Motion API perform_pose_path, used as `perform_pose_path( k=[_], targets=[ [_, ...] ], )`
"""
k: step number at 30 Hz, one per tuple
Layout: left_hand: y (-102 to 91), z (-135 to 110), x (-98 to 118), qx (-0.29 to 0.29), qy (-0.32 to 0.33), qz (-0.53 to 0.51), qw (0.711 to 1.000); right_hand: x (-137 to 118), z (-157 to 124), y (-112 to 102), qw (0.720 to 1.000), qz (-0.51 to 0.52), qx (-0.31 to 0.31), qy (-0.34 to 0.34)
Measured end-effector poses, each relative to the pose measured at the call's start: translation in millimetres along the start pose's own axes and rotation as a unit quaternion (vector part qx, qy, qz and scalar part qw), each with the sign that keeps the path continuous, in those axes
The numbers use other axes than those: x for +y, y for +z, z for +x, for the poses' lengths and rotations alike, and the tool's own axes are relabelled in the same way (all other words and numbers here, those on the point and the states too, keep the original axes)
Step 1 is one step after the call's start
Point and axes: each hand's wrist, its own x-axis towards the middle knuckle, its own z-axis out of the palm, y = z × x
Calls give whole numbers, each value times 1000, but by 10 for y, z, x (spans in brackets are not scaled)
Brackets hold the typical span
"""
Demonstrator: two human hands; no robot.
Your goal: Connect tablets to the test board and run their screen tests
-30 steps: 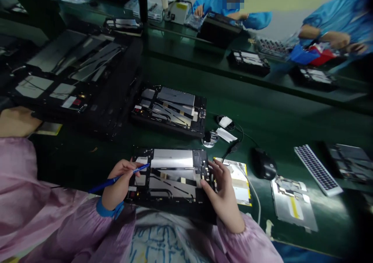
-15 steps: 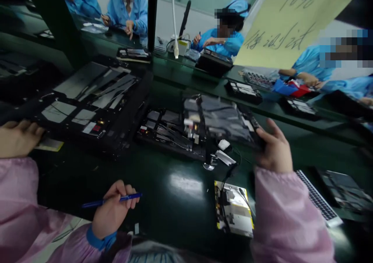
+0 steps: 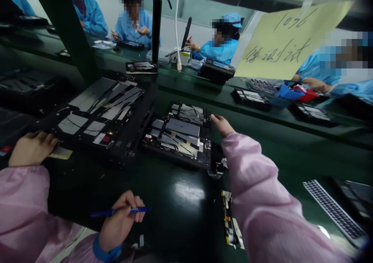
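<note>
My left hand [image 3: 122, 220], with a blue band on its wrist, holds a blue pen [image 3: 100, 213] above the dark tabletop. My right hand [image 3: 223, 126] reaches forward, its fingers at the right edge of an opened tablet [image 3: 190, 113] with grey panels and dark strips inside. The fingers beneath that edge are hidden. In front of it, against the same group, lies another opened tablet [image 3: 177, 140], silver and grey inside. To their left stands a larger stack of opened tablets [image 3: 106, 103]. A co-worker's hand [image 3: 35, 148] rests by that stack's near left corner.
A battery pack with yellow tape [image 3: 227, 216] is partly behind my right sleeve. A dotted white strip [image 3: 335, 212] lies at right. A yellow paper note [image 3: 291, 41] and a white cable [image 3: 177, 25] hang ahead. Several people in blue work across the bench.
My right hand has moved forward and left, and the opened tablet it carried through the air is now down at the middle group. My left hand keeps the pen. The view has shifted slightly.
</note>
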Motion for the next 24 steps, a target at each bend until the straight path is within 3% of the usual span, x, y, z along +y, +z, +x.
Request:
perform_pose_path(
  k=[7,16,20,24],
  targets=[
    [30,-3,-17,-13,8,10,1000,-171,-728,-68,990,3,-108,90],
    [29,-26,-69,11,61,79,995,-465,-1159,-47,973,201,-102,58],
    [40,-26,-100,61,118,120,984,-444,-1535,-184,955,283,-86,32],
    [-27,-26,-86,124,232,163,951,-276,-2014,-431,927,360,-93,54]
  ],
)
